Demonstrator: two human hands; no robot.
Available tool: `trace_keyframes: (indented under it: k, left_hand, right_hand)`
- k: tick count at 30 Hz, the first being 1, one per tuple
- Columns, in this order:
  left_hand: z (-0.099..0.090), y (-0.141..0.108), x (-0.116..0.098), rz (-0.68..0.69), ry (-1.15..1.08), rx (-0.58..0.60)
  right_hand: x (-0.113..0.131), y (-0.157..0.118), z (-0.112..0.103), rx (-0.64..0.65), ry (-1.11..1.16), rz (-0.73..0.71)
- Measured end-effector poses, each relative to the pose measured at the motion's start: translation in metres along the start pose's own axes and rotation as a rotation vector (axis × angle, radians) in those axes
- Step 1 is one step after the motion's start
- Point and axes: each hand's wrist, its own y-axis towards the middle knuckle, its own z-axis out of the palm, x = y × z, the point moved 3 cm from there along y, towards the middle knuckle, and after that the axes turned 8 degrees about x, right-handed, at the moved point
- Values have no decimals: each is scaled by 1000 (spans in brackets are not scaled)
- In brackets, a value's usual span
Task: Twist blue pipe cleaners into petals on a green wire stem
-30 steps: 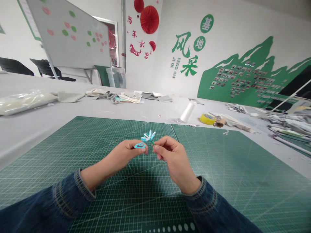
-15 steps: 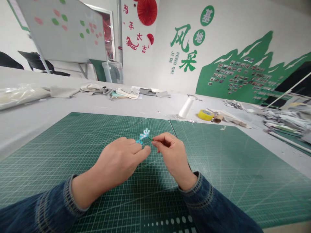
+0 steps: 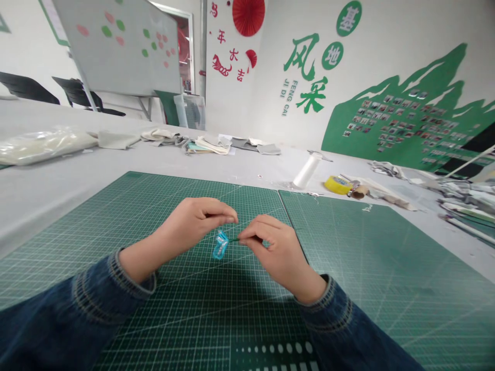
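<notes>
A small light-blue flower [image 3: 220, 245] with white bead-like dots along its petals hangs over the cutting mat, its head turned left. Its thin green stem [image 3: 233, 239] is pinched between the thumb and fingertips of my right hand [image 3: 276, 250]. My left hand [image 3: 197, 221] hovers just above the flower and is apart from it. Thumb and fingertips there come together at the tip; whether something fine sits between them is too small to tell.
Two green cutting mats [image 3: 154, 198] lie side by side under my hands. Behind them stand a white thread cone [image 3: 307, 171] and a yellow tape roll [image 3: 337, 184]. Fabric scraps [image 3: 211, 145] and a plastic-wrapped bundle [image 3: 50, 145] line the far side.
My left hand has come off the flower and risen above it. The flower head has swung down and left, with its stem still in my right hand. The view has shifted slightly left.
</notes>
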Motion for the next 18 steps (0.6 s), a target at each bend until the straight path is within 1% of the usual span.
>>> trace_keyframes:
  k: [3,5,7,10,12,16,18]
  left_hand:
    - [6,4,8,-95,-271,68]
    - [13,3,10,-154,-370,99]
    - [21,3,9,-192,-421,121]
    - [31,2,0,-182,-446,149]
    - [35,2,-7,-165,-448,149]
    - [37,4,-17,-128,-416,121]
    - [35,5,-19,-110,-372,105]
  right_hand:
    - [0,1,-2,-23,182,80]
    - [-1,2,-2,-59,306,146]
    - [-4,1,-2,-98,452,216]
    - [-9,1,1,-155,671,307]
    - [-13,0,2,-206,772,342]
    - [-21,0,2,-342,873,398]
    - [-23,-1,2,-377,873,415]
